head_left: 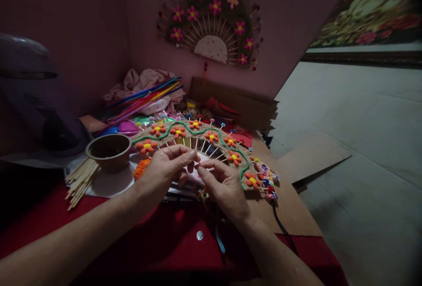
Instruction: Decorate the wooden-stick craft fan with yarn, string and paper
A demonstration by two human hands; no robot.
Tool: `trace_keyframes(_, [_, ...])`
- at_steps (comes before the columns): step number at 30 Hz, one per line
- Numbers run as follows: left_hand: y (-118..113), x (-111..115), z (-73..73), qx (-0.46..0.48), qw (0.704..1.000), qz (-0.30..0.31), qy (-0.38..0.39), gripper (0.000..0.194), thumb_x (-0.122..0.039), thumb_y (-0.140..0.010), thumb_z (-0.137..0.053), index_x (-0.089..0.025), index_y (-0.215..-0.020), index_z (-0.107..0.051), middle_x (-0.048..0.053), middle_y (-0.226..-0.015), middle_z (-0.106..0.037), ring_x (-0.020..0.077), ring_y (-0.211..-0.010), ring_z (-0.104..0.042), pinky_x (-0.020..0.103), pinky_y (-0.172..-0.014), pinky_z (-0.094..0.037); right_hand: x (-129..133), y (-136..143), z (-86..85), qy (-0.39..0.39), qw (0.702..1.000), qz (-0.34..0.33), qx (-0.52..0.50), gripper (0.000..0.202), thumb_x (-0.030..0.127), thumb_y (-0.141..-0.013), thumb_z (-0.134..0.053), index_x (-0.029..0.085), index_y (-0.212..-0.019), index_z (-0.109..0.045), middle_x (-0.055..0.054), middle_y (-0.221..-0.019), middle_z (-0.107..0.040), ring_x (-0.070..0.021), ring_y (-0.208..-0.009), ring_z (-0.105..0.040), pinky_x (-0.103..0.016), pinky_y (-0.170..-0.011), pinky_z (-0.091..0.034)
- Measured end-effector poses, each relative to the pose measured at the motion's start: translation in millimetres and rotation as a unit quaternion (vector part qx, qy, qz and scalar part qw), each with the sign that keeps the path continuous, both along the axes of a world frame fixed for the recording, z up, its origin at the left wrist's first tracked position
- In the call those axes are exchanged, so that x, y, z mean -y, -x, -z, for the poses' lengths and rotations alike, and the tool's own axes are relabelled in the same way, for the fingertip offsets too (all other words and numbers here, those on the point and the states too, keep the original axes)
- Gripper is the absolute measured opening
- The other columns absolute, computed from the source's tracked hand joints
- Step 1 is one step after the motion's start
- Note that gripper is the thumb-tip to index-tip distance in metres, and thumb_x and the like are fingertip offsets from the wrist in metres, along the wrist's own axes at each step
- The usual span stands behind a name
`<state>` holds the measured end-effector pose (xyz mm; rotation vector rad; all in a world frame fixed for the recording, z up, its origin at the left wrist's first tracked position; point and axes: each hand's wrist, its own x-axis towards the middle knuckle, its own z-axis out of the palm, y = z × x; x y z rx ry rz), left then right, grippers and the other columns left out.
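This looks like a home with a craft corner: a pink wall (283, 22), a framed painting (369, 22) and pale tiles (346, 105) give a domestic look. The craft shows in the red cloth (132, 251) crowded with sticks (81, 182), orange yarn (141, 169), coloured strips (150, 97), cardboard (253, 110) and a flowered fan (246, 159).

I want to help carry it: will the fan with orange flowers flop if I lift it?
The fan is probably fairly stiff, since thin sticks join its arched band. Those slim sticks suggest it's light for its size. The pompoms poking beyond its rim might snag.
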<state>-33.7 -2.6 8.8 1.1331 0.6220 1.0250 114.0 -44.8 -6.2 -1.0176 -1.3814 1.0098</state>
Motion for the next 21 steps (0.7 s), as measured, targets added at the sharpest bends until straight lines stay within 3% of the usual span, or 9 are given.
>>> trace_keyframes(5, [0, 0, -0.1, 0.029, 0.999, -0.015, 0.0, 0.022, -0.032, -0.078, -0.067, -0.013, -0.07, -0.059, -0.001, -0.061, -0.054, 0.0049, -0.045, -0.044, 0.015, -0.038, -0.034, 2, -3, -0.8, 0.008, 1.0, -0.004, 0.022, 0.019, 0.033, -0.086, -0.058, 0.017, -0.075, -0.061, 0.004, -0.054, -0.055, -0.0046, -0.041, -0.041, -0.018, -0.041, -0.033])
trace_keyframes(10, [0, -1, -5.9, 0.066, 0.996, -0.052, 0.027, 0.018, -0.028, -0.077, -0.067, -0.015, -0.073, -0.056, 0.0, -0.067, -0.06, 0.0066, -0.047, -0.049, 0.015, -0.038, -0.036, 2, -8, -0.3, 0.013, 0.999, 0.015, 0.041, 0.022, 0.03, -0.085, -0.056, 0.016, -0.069, -0.062, 0.002, -0.058, -0.058, -0.0042, -0.042, -0.041, -0.017, -0.04, -0.031])
trace_keyframes(16, [2, -3, -11.4, 0.086, 0.989, -0.112, 0.05, 0.017, -0.024, -0.075, -0.068, -0.015, -0.075, -0.053, 0.0, -0.063, -0.06, 0.0064, -0.044, -0.048, 0.015, -0.038, -0.038, 2, -9, -5.0, 0.055, 0.998, -0.009, -0.012, 0.022, 0.033, -0.08, -0.058, 0.014, -0.07, -0.064, 0.003, -0.051, -0.057, -0.0031, -0.037, -0.037, -0.015, -0.036, -0.025])
trace_keyframes(21, [2, -3, -9.9, 0.085, 0.991, -0.1, 0.036, 0.024, -0.032, -0.077, -0.067, -0.014, -0.086, -0.055, 0.003, -0.069, -0.062, 0.0068, -0.043, -0.047, 0.016, -0.033, -0.035, 0, -10, -6.7, 0.095, 0.989, -0.028, -0.107, 0.02, 0.032, -0.076, -0.06, 0.014, -0.067, -0.063, 0.004, -0.046, -0.056, -0.0019, -0.031, -0.033, -0.014, -0.031, -0.021])
